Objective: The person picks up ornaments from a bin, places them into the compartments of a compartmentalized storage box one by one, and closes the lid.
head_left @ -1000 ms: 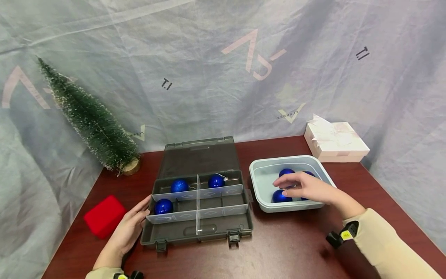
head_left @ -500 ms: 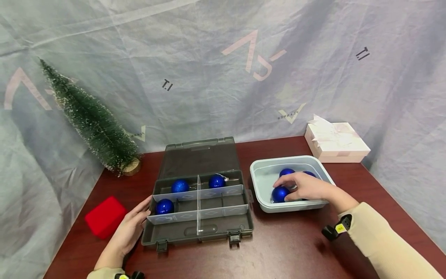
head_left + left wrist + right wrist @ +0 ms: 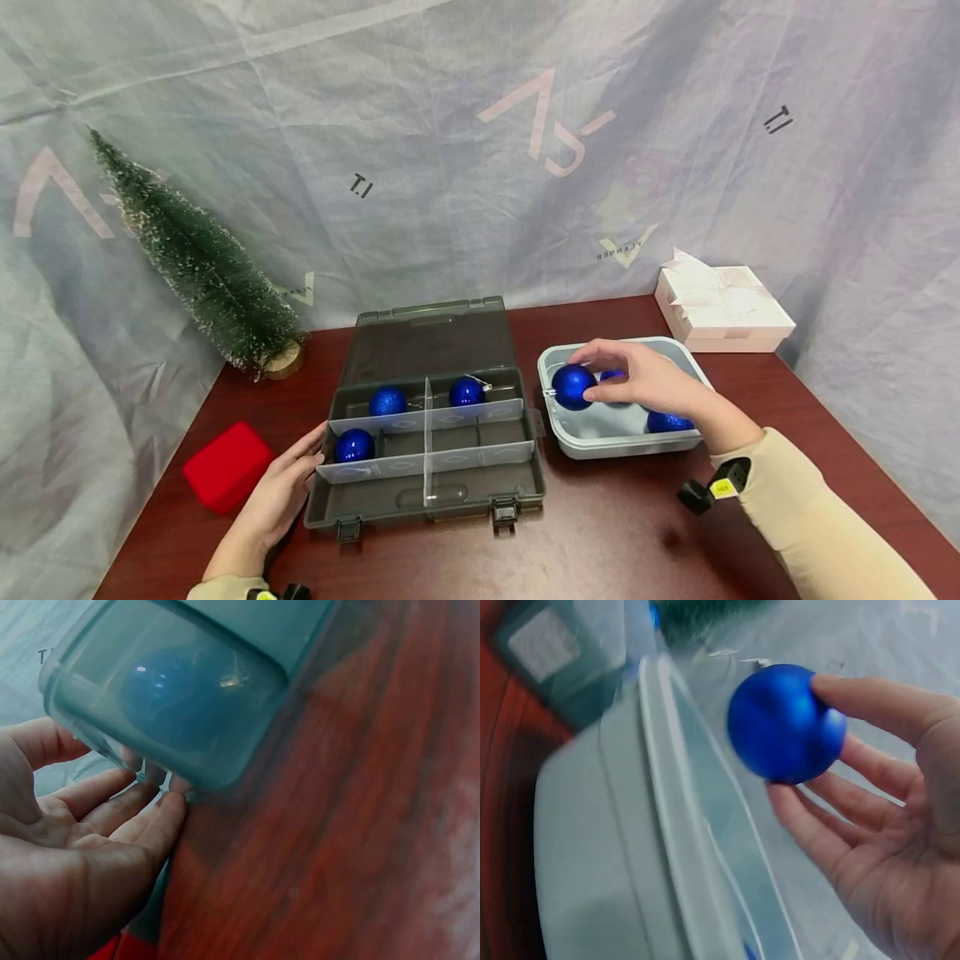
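My right hand point(image 3: 645, 382) pinches a matte blue Christmas bauble point(image 3: 573, 387) between thumb and fingertips, its silver cap pointing left. In the right wrist view the bauble point(image 3: 784, 724) is raised above the rim of the pale blue tub point(image 3: 660, 787). More blue baubles lie in that tub, partly covered by the hand. My left hand point(image 3: 281, 492) rests its extended fingers against the left side of a grey translucent divider box point(image 3: 480, 492). Three blue baubles sit in the box: a glittery one point(image 3: 387, 401) and a shiny one point(image 3: 467, 390) at the back, another point(image 3: 354, 446) in the middle row.
The box's lid point(image 3: 431, 346) lies opened backwards. A red cube-shaped box point(image 3: 228, 467) stands left of my left hand. Behind are a small Christmas tree point(image 3: 198, 258) and a white gift box with a bow point(image 3: 723, 308). Grey cloth point(image 3: 450, 125) hangs behind the table.
My right hand has closed its fingers on a bauble in the tub and lifted it up and left toward the tub's near-left rim. The left hand stays at the box.
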{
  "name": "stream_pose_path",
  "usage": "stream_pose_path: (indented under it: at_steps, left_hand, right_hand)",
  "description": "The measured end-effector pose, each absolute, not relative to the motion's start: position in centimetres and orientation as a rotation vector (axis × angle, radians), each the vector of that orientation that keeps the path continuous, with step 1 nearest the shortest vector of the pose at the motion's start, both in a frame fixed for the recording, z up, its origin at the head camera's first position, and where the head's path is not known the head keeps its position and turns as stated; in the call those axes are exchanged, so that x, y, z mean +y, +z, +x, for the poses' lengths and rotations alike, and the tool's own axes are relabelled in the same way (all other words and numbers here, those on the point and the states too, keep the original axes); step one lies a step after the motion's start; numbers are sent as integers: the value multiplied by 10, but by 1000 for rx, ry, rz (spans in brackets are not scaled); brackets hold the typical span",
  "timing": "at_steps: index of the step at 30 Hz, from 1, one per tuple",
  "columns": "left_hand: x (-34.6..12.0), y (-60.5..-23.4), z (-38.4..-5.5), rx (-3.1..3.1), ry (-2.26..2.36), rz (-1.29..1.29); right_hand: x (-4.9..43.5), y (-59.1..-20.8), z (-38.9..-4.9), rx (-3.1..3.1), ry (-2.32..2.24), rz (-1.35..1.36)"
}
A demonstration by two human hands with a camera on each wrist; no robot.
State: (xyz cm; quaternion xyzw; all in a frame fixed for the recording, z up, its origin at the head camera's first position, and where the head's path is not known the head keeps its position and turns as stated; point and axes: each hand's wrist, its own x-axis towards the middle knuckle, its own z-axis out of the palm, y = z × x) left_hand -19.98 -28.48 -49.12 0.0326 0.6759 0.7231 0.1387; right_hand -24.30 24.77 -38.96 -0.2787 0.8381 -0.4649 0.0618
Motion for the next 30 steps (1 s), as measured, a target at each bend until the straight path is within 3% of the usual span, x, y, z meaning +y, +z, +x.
stream_pose_path:
  at_steps: [10,19,30]
  left_hand:
    - [-283,-490,-199,1954,2094,78]
    - [-282,-492,-199,1968,2088,72]
    - [-282,-490,-198,1958,2108,74]
  right_hand:
    - [169,-386,-235,2256,-1648,-942]
    - [83,-411,-240,2159,-1676,-908]
    - [35,-431,-258,2302,-1575,-831]
